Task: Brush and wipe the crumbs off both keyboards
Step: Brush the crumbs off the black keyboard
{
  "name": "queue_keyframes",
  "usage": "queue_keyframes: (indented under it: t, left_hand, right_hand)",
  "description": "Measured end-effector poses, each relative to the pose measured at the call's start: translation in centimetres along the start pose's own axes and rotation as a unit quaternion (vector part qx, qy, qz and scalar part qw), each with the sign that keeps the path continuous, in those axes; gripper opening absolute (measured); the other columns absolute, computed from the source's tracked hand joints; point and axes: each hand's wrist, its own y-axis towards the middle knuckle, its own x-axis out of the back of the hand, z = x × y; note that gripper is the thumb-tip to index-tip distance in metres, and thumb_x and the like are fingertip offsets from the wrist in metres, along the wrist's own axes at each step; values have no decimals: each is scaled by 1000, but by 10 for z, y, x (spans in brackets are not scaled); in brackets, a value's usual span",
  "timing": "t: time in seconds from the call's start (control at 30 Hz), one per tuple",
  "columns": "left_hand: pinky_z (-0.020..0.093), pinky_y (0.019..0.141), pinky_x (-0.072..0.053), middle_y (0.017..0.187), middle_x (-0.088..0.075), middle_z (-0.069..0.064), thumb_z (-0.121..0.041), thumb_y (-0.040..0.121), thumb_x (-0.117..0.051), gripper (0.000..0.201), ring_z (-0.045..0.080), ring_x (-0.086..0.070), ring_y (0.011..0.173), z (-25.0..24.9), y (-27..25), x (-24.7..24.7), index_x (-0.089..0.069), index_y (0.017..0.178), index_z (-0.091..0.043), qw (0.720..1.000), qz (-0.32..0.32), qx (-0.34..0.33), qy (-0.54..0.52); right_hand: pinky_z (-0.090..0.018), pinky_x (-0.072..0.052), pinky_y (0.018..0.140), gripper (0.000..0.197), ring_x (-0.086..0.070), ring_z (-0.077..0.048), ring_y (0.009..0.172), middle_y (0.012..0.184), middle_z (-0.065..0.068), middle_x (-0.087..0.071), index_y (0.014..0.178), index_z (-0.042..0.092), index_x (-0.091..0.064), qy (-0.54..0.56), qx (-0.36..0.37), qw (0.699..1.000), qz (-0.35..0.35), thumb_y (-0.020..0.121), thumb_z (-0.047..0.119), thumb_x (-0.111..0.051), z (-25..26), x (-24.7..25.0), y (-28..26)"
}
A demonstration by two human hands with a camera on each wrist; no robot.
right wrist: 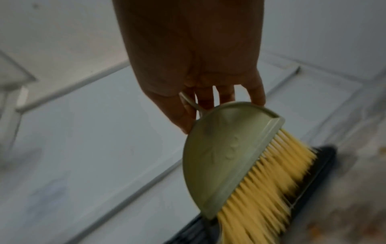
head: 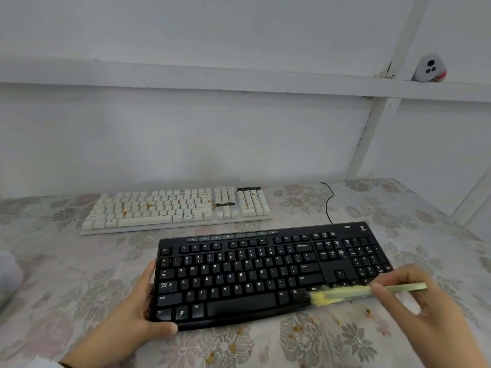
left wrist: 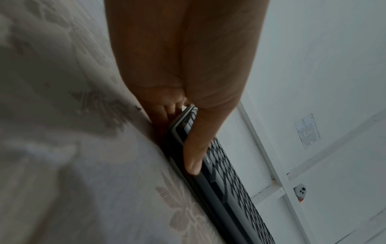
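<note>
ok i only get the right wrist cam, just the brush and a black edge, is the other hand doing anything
Observer: Yes, the left hand grips the black keyboard's left end, thumb on its front edge.
Operator: where's the brush on it
Observer: The brush is held by the right hand, bristles at the front edge near the right Ctrl key.
Operator: second keyboard done?
Observer: No, the white keyboard behind has orange crumbs on its keys.

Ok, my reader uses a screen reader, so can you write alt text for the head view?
A right hand sweeps a yellow-bristled brush over a black keyboard while the left hand grips its left end. Orange crumbs dot the floral tablecloth; a crumb-strewn white keyboard lies behind.
</note>
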Motion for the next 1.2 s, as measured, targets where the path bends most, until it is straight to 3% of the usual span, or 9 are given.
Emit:
queue_keyframes:
  t: [0.17, 0.27, 0.4, 0.47, 0.57, 0.77, 0.9, 1.07, 1.2]
  left_hand:
    - [28, 81, -52, 123, -61, -11, -9, 42, -83, 116, 3, -63, 107, 0, -2, 0, -24, 126, -62, 1000, -1, 6, -12]
    - [34, 90, -50, 124, -61, -9, -14, 39, -84, 116, 7, -63, 109, -1, -2, -1, -25, 125, -65, 1000, 3, 6, -17]
    - [34, 89, -50, 124, -60, -8, -11, 36, -83, 117, 6, -65, 106, -1, -1, -2, -26, 124, -64, 1000, 2, 12, -26]
    - [34, 88, -50, 124, -60, -8, -10, 36, -83, 120, 6, -65, 107, -1, -1, -2, -24, 128, -61, 999, 3, 19, -29]
    - [35, 90, -49, 124, -61, -9, -10, 37, -83, 119, 7, -64, 108, -1, -2, -2, -25, 126, -64, 999, 1, 21, -29]
    - [34, 89, -49, 124, -61, -9, -11, 36, -83, 117, 6, -64, 108, -1, -2, 0, -26, 122, -65, 999, -2, 21, -24]
    - [33, 86, -50, 122, -62, -12, -9, 36, -83, 116, 5, -64, 107, -1, -3, -2, -27, 122, -64, 999, -4, 24, -29]
    - [31, 84, -51, 115, -66, -17, -12, 38, -83, 117, 5, -64, 107, -3, -3, -1, -24, 126, -62, 1000, -3, 21, -15]
    - [31, 85, -51, 116, -66, -14, -14, 38, -83, 116, 5, -64, 108, -4, -4, -1, -24, 125, -63, 1000, -7, 19, 1]
  right_hand:
    - [-29, -40, 62, 26, -55, -17, 69, 74, 16, -64, 77, 34, -59, -64, -14, 994, -84, 76, 14, -75, -22, 21, 11]
    - [-20, -46, 65, 14, -63, -11, 71, 74, 10, -69, 80, 28, -64, 23, 2, 998, -52, 74, 32, -75, -16, 17, 7]
    - [-25, -45, 67, 64, -62, -10, 73, 76, 11, -68, 87, 29, -62, 15, -6, 999, -38, 54, 83, -63, -19, 10, 4]
    - [-21, -41, 61, 22, -57, -12, 72, 74, 18, -65, 79, 36, -59, -36, -5, 996, -84, 72, 49, -76, -23, 15, 7]
    - [-21, -43, 64, 23, -57, -17, 70, 74, 19, -66, 77, 35, -59, -46, 11, 996, -80, 77, 17, -74, -28, 19, 8]
    - [-33, -45, 76, 26, -62, -17, 79, 79, 12, -68, 87, 27, -62, -4, -12, 997, -73, 70, 44, -70, -43, 22, 10]
    - [-36, -46, 69, 71, -60, -20, 76, 81, 9, -66, 85, 25, -61, -14, -17, 994, -105, 51, 88, -59, -60, 36, 17]
    - [-17, -51, 72, 17, -67, -18, 86, 82, 4, -72, 80, 19, -62, 88, -33, 995, -36, 68, 26, -72, -42, 33, 19]
    - [-31, -50, 80, 78, -66, -21, 91, 88, 9, -69, 88, 20, -58, 45, -51, 996, -66, 46, 85, -66, -66, 50, 28]
